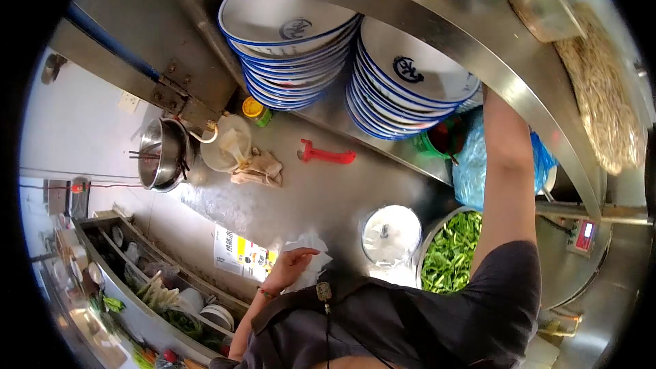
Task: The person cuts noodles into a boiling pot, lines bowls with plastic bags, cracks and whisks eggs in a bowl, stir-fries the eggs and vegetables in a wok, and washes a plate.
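Observation:
My left hand (290, 266) is low in the view, its fingers closed on a crumpled white sheet (311, 242), paper or thin plastic. My right arm (509, 171) reaches up and forward beneath the curved metal shelf edge; the hand itself is hidden behind it. Beside that forearm are a blue plastic bag (470, 167) and a stack of blue-rimmed white bowls (437, 61). Chopped green vegetables (451, 253) fill a large round container below the bag. Left of them stands a round tub (391, 236) with white contents.
Another bowl stack (287, 20) stands on the shelf. On the metal counter (301, 198) lie a red tool (326, 154), a beige cloth (260, 169) and a yellow-lidded jar (256, 111). Metal pots (162, 154) stand at left. A bag of noodle-like strands (594, 96) hangs at right.

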The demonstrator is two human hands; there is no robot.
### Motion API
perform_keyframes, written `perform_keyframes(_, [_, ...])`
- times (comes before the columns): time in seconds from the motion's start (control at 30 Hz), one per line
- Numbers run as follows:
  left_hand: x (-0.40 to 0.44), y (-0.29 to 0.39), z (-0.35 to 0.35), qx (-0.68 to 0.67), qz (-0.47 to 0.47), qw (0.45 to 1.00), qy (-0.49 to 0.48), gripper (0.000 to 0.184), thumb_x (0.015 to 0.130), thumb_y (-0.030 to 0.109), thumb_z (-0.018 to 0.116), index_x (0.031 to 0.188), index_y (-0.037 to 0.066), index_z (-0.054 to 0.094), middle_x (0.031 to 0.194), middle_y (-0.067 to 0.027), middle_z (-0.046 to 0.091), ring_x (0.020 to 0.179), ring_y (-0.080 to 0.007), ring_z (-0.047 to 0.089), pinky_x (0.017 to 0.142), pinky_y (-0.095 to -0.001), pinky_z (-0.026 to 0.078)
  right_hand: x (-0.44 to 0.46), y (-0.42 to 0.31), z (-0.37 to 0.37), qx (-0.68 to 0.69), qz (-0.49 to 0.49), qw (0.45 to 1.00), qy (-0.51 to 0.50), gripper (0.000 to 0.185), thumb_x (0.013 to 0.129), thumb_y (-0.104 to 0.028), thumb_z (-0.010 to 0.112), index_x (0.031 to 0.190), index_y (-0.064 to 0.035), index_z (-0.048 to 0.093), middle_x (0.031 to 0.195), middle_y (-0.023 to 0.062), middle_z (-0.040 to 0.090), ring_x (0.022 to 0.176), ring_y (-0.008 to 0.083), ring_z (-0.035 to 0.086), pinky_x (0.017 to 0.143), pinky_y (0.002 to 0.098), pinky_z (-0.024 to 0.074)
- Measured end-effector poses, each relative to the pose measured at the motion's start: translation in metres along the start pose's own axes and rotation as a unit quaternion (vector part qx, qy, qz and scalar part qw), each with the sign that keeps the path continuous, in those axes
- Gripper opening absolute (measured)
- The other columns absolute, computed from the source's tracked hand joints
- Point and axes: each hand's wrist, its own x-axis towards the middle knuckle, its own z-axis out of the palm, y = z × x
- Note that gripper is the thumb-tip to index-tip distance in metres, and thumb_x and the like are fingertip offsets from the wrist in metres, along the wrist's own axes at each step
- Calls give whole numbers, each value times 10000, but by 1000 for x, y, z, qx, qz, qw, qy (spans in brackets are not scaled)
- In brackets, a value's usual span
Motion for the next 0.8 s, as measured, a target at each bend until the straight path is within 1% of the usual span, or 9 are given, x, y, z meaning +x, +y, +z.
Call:
perform_keyframes(0.07, [-12, 4, 0, -2, -41, 999, 2, 220, 912, 166, 505, 1039, 42, 633, 670, 52, 518, 617, -43, 416, 527, -210, 350, -5, -13, -7, 21, -19, 999, 15, 257, 837, -202, 587, 1027, -32, 550, 905, 89, 610, 749, 181, 599, 546, 288, 495])
perform_keyframes(0.13, [-24, 1, 1, -13, 48, 998, 40, 215, 899, 181, 538, 1005, 34, 654, 777, 4, 621, 713, -65, 498, 617, -217, 414, -14, -28, -17, 39, -40, 998, 31, 259, 837, -200, 586, 1028, -30, 550, 908, 91, 610, 750, 183, 599, 539, 290, 496])
perform_keyframes(0.17, [-31, 5, -3, 12, -17, 999, 29, 222, 888, 198, 561, 982, 26, 665, 878, -49, 662, 801, -95, 544, 718, -256, 443, -20, -33, -24, 45, -50, 997, 40, 260, 837, -200, 586, 1029, -29, 550, 909, 91, 610, 751, 185, 599, 536, 291, 497])
perform_keyframes(0.33, [-39, -1, -6, -12, 14, 1000, -2, 221, 875, 202, 583, 958, 15, 667, 831, -65, 668, 798, -77, 544, 726, -242, 442, -67, -65, -79, 15, -89, 991, 102, 264, 836, -196, 584, 1033, -24, 550, 915, 95, 609, 755, 191, 600, 517, 297, 500])
perform_keyframes(0.47, [-29, 16, -17, 29, 64, 995, -72, 218, 876, 183, 576, 989, 14, 652, 876, -73, 663, 803, -86, 551, 738, -247, 445, -160, -88, -131, -168, -36, 966, 193, 302, 739, -160, 639, 953, 47, 590, 880, 124, 626, 718, 225, 613, 461, 315, 504])
perform_keyframes(0.5, [-24, 24, -21, 40, 52, 993, -99, 217, 877, 177, 573, 1001, 15, 646, 896, -77, 662, 809, -90, 555, 741, -249, 448, -193, -100, -135, -212, -16, 954, 211, 318, 683, -179, 645, 905, 49, 629, 797, 178, 645, 746, 221, 622, 675, 358, 494])
perform_keyframes(0.6, [-5, 27, -30, 62, 122, 978, -158, 243, 880, 208, 578, 1020, 20, 637, 894, -51, 642, 827, -92, 530, 737, -252, 438, -273, -96, -165, -320, -54, 929, 177, 328, 723, -190, 627, 918, 74, 612, 824, 177, 640, 756, 215, 603, 670, 351, 458])
perform_keyframes(0.67, [5, 16, -38, 107, 182, 962, -172, 227, 863, 197, 602, 1017, 37, 642, 911, -49, 639, 836, -90, 527, 740, -252, 440, -341, -119, -144, -264, 26, 956, 129, 334, 750, -204, 623, 927, 78, 602, 832, 164, 639, 762, 216, 592, 679, 351, 455])
perform_keyframes(0.8, [-24, 26, -74, 208, 161, 941, -213, 264, 834, 163, 628, 1080, 68, 614, 935, -53, 637, 827, -91, 528, 730, -246, 440, -452, -100, -86, -217, 126, 966, 55, 306, 776, -187, 613, 938, 73, 607, 840, 169, 644, 721, 209, 595, 667, 344, 475])
